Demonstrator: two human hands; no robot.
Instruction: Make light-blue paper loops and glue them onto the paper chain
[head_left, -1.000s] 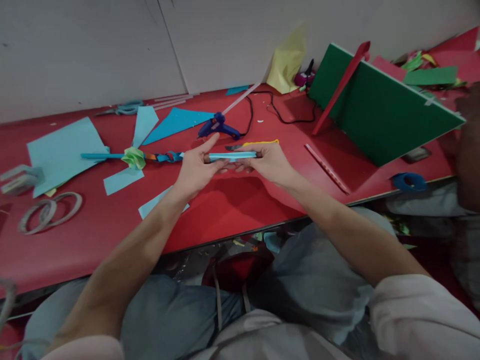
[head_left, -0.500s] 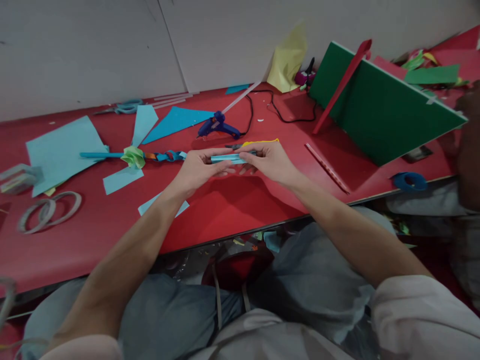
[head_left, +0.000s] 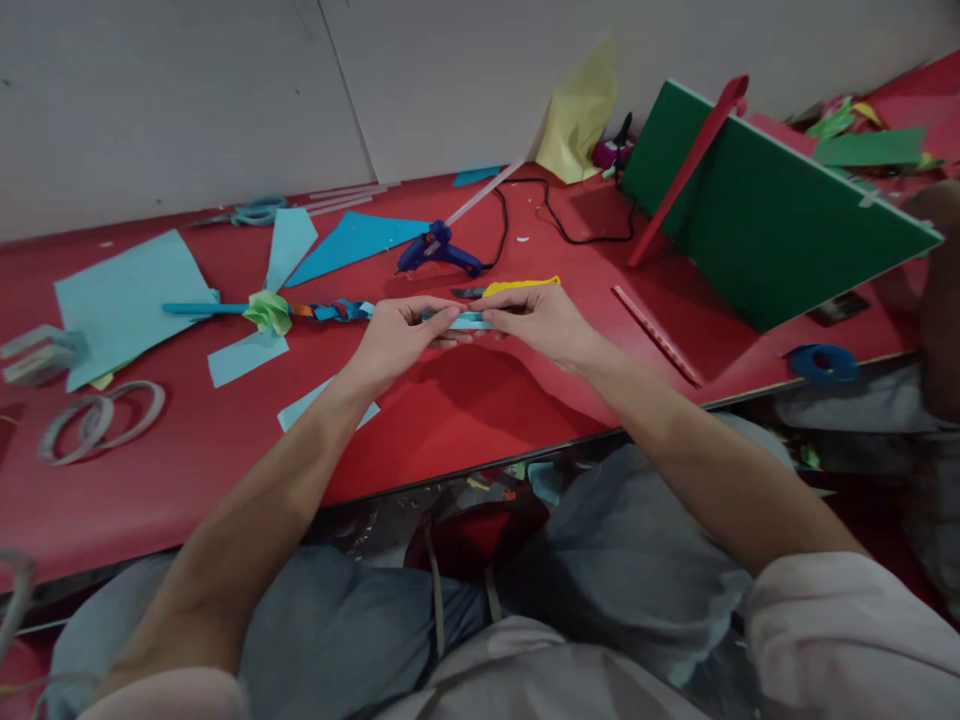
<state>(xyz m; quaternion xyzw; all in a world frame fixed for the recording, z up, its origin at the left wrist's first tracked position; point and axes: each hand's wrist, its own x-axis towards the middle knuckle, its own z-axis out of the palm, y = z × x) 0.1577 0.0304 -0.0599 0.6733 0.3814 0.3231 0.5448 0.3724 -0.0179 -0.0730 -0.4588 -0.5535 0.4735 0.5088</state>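
A narrow light-blue paper strip (head_left: pixel 471 321), partly covered by fingers, stretches between my two hands just above the red table (head_left: pixel 450 430). My left hand (head_left: pixel 401 335) pinches its left part between thumb and fingers. On the right part, my right hand (head_left: pixel 536 318) has its thumb and fingers closed. Behind the right hand lies a yellow-handled cutter (head_left: pixel 523 286). To the left of my left hand is a blue paper stick with a crumpled green paper flower (head_left: pixel 268 313) and a blue-and-orange paper chain (head_left: pixel 334 311).
A blue glue gun (head_left: pixel 438 250) with its cord lies behind my hands. Scissors (head_left: pixel 259 210), light-blue paper (head_left: pixel 135 300) and tape rings (head_left: pixel 76 430) are on the left. At right stand a green board (head_left: pixel 765 210), a patterned stick (head_left: pixel 658 337) and a blue roll (head_left: pixel 823 363). Someone's arm shows at the right edge.
My left thumb has slid right along the strip, and the fingers of both hands are closer together, so less of the paper shows. The objects on the table keep their places.
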